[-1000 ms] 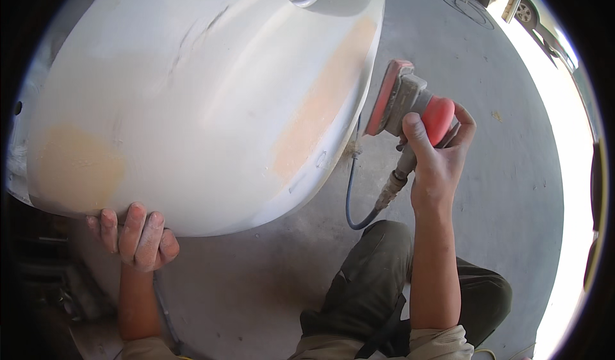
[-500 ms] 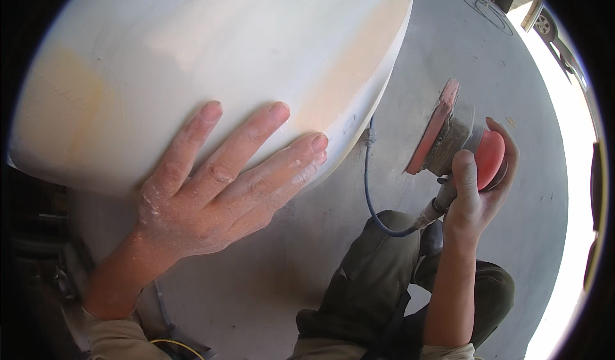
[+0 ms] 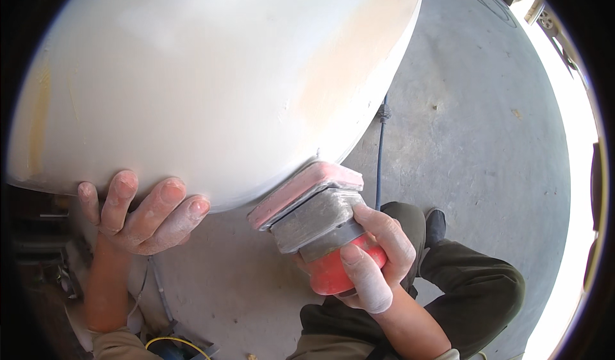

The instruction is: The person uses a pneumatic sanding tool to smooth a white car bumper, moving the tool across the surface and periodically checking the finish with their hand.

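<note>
A large curved white panel (image 3: 192, 91) with orange-beige patches fills the upper left. My left hand (image 3: 150, 212) lies at its lower edge with the fingers spread and the fingertips against the surface; nothing is gripped in it. In my right hand (image 3: 378, 257) is a dusty power sander (image 3: 320, 222) with a red top and a pinkish square pad. My fingers and thumb wrap round its red body. The pad faces the panel's lower right edge, close against it; whether it touches I cannot tell. White dust coats both hands.
A dark blue hose (image 3: 383, 148) hangs behind the panel's right edge. My legs in dark trousers (image 3: 474, 289) are bent below. A grey concrete floor (image 3: 487, 136) spreads to the right, with bright light beyond. Dark equipment (image 3: 45, 245) and a yellow cable (image 3: 176, 341) are at lower left.
My right hand has brought the sander leftward and down to the panel's edge, with its pad turned to face it. My left hand has slid down and left to the lower edge.
</note>
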A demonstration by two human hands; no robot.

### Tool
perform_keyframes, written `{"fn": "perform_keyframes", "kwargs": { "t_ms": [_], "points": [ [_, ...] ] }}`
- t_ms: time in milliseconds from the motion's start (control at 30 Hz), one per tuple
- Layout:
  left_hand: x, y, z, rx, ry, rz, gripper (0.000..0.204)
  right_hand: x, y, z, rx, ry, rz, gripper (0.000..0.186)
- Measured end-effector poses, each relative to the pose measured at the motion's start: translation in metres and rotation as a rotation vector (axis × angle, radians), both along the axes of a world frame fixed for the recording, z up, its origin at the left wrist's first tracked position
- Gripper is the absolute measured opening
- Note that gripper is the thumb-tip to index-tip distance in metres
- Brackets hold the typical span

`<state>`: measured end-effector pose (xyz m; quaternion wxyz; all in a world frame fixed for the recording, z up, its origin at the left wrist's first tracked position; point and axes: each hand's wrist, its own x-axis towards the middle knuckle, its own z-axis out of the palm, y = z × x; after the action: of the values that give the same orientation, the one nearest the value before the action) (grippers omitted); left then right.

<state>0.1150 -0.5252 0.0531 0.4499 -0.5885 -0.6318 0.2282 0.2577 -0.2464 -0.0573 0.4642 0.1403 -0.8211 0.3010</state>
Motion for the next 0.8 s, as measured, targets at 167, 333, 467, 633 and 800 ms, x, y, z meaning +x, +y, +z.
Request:
{"fn": "perform_keyframes", "kwargs": {
  "t_ms": [167, 333, 467, 633, 800],
  "points": [
    [-0.005, 0.002, -0.005, 0.033, 0.017, -0.039, 0.037, -0.002, 0.006, -0.01, -0.259, -0.061, -0.152, 0.077],
    [-0.008, 0.002, -0.006, 0.059, 0.028, -0.095, 0.036, -0.011, -0.004, 0.005, -0.27, -0.015, -0.034, 0.049],
    [-0.008, -0.001, -0.006, 0.043, -0.005, -0.071, 0.034, -0.038, 0.051, 0.038, -0.379, -0.044, -0.259, 0.064],
    [-0.012, -0.008, -0.006, 0.064, -0.021, -0.062, 0.032, -0.049, 0.103, 0.065, -0.351, -0.233, -0.167, 0.073],
    [-0.022, -0.01, -0.005, 0.067, 0.0, -0.057, 0.032, -0.03, 0.049, 0.099, 0.224, -0.287, -0.009, 0.067]
  ]
}}
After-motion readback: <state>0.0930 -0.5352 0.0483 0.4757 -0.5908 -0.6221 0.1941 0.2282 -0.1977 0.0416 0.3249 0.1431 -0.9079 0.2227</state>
